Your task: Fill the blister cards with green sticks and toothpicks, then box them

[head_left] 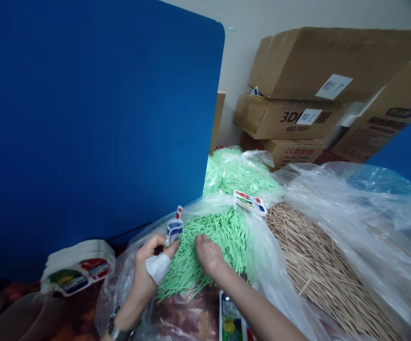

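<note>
My left hand [148, 265], with a white bandage on the thumb, pinches a small blue, white and red printed card sleeve [174, 228] held upright. My right hand [207, 255] lies fingers-down in a heap of thin green sticks [223, 232] inside a clear plastic bag; its fingertips are curled into the sticks and partly hidden. A flat printed card pack [250, 202] rests on top of the green heap, farther back.
A big pile of tan wooden sticks [319, 255] in clear plastic [351, 199] fills the right. A stack of printed cards [79, 267] lies at the left. A blue partition [95, 118] stands behind; cardboard boxes [308, 94] are stacked at the back right. Another printed pack [230, 319] lies near my right forearm.
</note>
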Demonstrator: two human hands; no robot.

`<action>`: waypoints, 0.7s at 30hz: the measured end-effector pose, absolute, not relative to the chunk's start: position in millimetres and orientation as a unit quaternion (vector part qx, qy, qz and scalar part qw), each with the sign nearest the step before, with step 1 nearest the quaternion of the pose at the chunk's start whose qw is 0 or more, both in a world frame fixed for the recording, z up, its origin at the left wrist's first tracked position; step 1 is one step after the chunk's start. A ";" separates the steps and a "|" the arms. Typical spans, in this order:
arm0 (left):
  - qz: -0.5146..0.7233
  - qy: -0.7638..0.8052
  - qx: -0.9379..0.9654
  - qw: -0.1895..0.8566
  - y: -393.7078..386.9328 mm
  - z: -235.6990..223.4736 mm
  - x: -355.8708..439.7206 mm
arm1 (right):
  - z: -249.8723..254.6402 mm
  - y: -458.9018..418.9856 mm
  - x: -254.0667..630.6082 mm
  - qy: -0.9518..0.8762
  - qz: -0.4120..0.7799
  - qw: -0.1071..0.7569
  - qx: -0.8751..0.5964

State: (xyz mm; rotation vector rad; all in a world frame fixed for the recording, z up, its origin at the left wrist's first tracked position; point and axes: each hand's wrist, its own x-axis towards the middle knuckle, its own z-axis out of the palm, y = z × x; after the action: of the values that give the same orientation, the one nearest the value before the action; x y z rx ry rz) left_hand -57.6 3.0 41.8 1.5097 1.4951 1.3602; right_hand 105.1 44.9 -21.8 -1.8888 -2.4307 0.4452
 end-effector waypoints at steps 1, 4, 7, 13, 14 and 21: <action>0.512 0.563 0.572 0.307 2.8 41.9 -58.0 | -18.8 45.1 106.2 -0.779 0.132 0.016 -0.613; 0.513 0.558 0.576 0.307 2.4 42.9 -58.7 | -13.9 46.0 104.2 -0.784 0.108 0.020 -0.611; 0.515 0.556 0.580 0.299 1.8 43.0 -59.5 | -19.7 47.2 94.7 -0.788 0.118 0.014 -0.604; 0.503 0.555 0.596 0.290 -0.8 34.6 -61.4 | -35.9 49.7 76.1 -0.769 0.150 0.028 -0.620; 0.503 0.556 0.594 0.289 -0.8 33.3 -61.5 | -34.9 50.6 76.1 -0.767 0.159 0.038 -0.620; 0.513 0.569 0.580 0.276 1.8 34.4 -59.6 | -10.8 52.5 115.5 -0.728 0.254 0.146 -0.620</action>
State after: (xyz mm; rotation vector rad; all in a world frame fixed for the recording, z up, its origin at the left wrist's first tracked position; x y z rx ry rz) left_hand -59.6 1.8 34.4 1.5582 1.5286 1.3785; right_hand 115.5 52.5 -10.8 -1.7866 -2.0951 0.7307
